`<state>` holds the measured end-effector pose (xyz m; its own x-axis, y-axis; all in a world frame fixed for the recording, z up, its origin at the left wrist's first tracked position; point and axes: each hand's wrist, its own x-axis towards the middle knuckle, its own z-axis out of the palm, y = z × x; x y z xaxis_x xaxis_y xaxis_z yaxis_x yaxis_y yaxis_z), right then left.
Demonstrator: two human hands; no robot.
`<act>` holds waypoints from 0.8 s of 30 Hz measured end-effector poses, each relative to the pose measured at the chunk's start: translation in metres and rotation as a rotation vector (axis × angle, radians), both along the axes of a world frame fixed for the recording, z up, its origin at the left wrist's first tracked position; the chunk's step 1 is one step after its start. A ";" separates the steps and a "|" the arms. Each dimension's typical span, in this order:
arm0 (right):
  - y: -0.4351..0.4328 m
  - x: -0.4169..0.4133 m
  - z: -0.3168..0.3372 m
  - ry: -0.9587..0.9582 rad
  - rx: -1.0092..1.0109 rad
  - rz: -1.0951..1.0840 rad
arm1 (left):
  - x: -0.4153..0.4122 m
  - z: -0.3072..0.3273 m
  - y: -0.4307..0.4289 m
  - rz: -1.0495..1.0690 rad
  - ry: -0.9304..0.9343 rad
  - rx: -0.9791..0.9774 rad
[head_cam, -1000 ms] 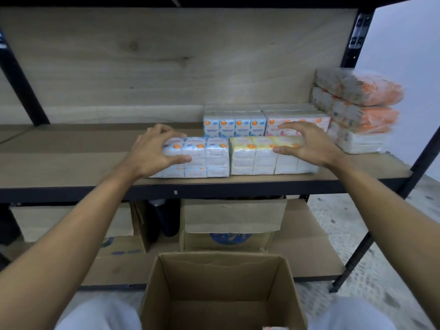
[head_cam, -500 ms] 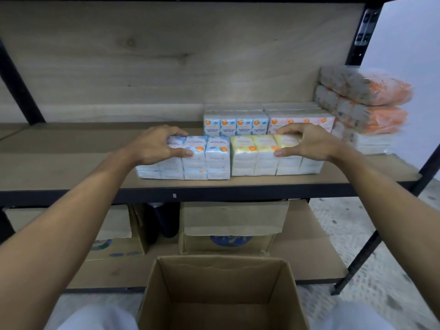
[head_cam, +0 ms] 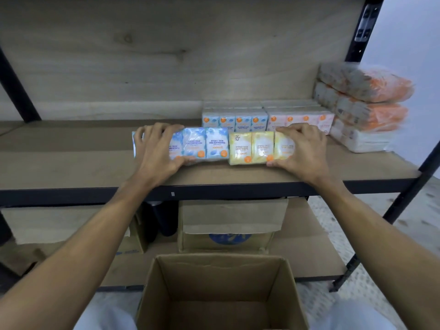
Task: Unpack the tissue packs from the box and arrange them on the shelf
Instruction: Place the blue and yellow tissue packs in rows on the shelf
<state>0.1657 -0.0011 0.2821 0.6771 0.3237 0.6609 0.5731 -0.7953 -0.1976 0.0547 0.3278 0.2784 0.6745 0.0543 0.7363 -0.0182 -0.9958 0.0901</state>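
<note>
Left hand [head_cam: 157,151]: clasped round the left end of the blue-and-white plastic-wrapped tissue pack [head_cam: 204,145], fingers over its far edge, thumb at its near edge.
Blue pack: laid on the wooden shelf board [head_cam: 71,167], touching the yellow pack.
Open brown cardboard box [head_cam: 221,277]: placed below, before the shelf.
Right hand [head_cam: 302,148]: clasped round the right end of the yellow plastic-wrapped tissue pack [head_cam: 252,147].

Both forearms are shown bare up to the frame's edges, and the left hand [head_cam: 157,152] and the right hand [head_cam: 303,153] are likewise left uncovered. Pale, whitish trousers [head_cam: 104,317] (blurred, and seen only over both knees at the bottom edge) are worn.
</note>
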 end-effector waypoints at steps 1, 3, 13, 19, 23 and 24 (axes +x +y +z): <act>0.000 -0.003 -0.002 -0.010 -0.004 -0.011 | -0.002 -0.003 -0.002 0.012 0.001 0.005; -0.002 -0.007 -0.007 -0.021 -0.025 -0.025 | -0.008 -0.009 -0.005 0.032 -0.003 0.016; -0.015 -0.012 -0.008 0.022 0.077 0.030 | -0.027 -0.013 -0.017 0.073 0.027 0.040; -0.036 -0.004 -0.001 0.245 0.393 0.096 | -0.021 0.012 -0.026 -0.039 0.145 -0.085; -0.048 0.006 -0.005 0.508 0.475 0.151 | 0.002 0.036 -0.042 -0.112 0.376 -0.029; -0.050 0.007 -0.005 0.549 0.487 0.172 | 0.008 0.040 -0.046 -0.119 0.450 -0.016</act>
<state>0.1724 -0.0508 0.2771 0.9167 0.2120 0.3386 0.3992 -0.4531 -0.7971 0.0627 0.2819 0.3184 0.9291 -0.0338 0.3683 -0.0877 -0.9876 0.1305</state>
